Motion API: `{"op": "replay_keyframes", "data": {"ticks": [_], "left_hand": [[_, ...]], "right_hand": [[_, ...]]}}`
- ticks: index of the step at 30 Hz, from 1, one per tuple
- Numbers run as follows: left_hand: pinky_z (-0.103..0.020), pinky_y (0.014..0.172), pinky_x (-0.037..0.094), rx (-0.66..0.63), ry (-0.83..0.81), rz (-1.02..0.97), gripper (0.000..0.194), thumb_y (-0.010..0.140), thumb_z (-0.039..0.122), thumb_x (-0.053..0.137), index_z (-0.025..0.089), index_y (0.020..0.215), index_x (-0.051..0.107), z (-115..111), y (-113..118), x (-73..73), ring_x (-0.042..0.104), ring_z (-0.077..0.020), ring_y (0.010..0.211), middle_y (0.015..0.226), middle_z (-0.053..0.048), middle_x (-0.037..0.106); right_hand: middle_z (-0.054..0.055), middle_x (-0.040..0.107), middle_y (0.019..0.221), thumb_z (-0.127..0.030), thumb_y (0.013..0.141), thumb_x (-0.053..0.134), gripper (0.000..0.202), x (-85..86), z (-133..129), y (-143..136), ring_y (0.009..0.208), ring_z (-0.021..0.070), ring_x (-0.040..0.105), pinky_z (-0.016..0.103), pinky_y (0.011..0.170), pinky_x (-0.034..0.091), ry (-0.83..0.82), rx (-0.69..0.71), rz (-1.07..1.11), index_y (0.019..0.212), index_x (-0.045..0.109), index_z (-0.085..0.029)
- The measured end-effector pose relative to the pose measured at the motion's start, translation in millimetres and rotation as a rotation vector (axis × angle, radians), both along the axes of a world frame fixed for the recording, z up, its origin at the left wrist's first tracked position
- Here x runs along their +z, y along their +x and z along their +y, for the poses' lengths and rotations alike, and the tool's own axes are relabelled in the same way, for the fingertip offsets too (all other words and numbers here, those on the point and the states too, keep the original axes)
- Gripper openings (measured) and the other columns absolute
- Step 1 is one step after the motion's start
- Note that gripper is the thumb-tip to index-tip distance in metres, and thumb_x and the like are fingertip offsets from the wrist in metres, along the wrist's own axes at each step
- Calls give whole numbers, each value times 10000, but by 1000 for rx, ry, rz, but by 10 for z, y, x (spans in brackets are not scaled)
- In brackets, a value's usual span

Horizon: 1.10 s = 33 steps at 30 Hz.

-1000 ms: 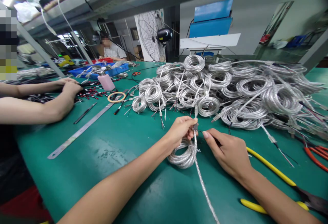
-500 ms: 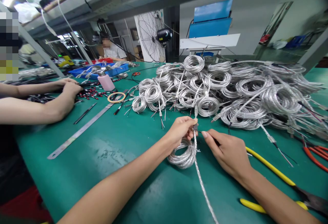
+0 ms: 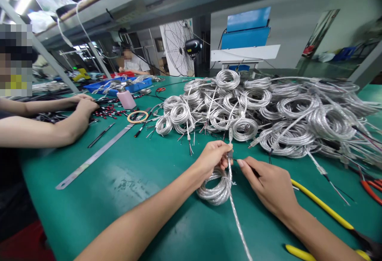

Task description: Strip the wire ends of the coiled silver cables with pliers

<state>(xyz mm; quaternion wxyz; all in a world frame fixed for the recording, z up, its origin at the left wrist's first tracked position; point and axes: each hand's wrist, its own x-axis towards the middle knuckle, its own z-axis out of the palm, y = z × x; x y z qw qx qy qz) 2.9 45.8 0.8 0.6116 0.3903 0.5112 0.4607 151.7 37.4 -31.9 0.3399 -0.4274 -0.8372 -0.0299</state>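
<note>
My left hand (image 3: pixel 213 155) is closed around a clear-jacketed silver cable (image 3: pixel 237 215), thumb and fingers pinching it at a small grey block. A pale plug end (image 3: pixel 230 134) sticks up above that grip. Just below my left hand, a tied coil (image 3: pixel 215 193) of the same cable rests on the green table; a straight length runs toward me. To the right, my right hand (image 3: pixel 270 177) pinches a thin dark piece (image 3: pixel 235 160), wire or tool tip, that points at the grey block. Most of this piece is hidden by my fingers.
A heap of coiled silver cables (image 3: pixel 250 129) lies ahead. Yellow-handled pliers (image 3: pixel 322 203) are beside my right forearm, orange handles (image 3: pixel 370 191) farther right. A steel ruler (image 3: pixel 95 159), tape ring (image 3: pixel 137 122) and pink bottle (image 3: pixel 127 100) lie left, near a co-worker's hands (image 3: pixel 86 104).
The whole view has shifted slightly, so everything sits a little lower and farther right. Both hands keep their grips, and the dark piece stays at the grey block.
</note>
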Motion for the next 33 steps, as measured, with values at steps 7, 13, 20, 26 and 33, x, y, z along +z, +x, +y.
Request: {"op": "replay_keyframes", "data": {"ticks": [7,13,20,26,33], "left_hand": [[-109,285,259,-1,11,-9,201,789,205,487,145,599,465,4,-1,-17,354,-24,261,394,27,512],[-102,290,258,-7,4,-20,211,796,219,486,147,599,461,-3,-1,-17,360,-24,267,386,32,503],[-104,296,262,-6,9,-14,204,782,238,512,146,605,468,5,-6,-28,365,-23,276,400,29,512],[-107,292,260,-6,1,-6,216,767,262,537,145,597,470,7,-7,-20,360,-24,270,389,31,504],[-105,291,262,-13,10,9,206,772,256,527,146,610,467,1,-2,-18,358,-22,271,399,31,509]], "right_hand": [[-34,465,429,-445,914,263,485,-5,1,1,378,88,431,220,433,185,17,3,1,576,491,-182],[-32,481,430,-441,911,264,485,11,2,5,371,87,443,219,424,197,26,10,-9,572,496,-182],[-29,497,442,-438,907,275,476,8,10,-2,384,96,462,222,422,211,20,9,-2,584,520,-189],[-20,512,444,-448,914,257,507,7,6,-7,389,97,474,227,419,197,36,-2,-2,586,542,-186],[-16,534,471,-442,923,239,508,7,2,-2,420,107,505,232,428,205,31,11,-29,599,536,-187]]}}
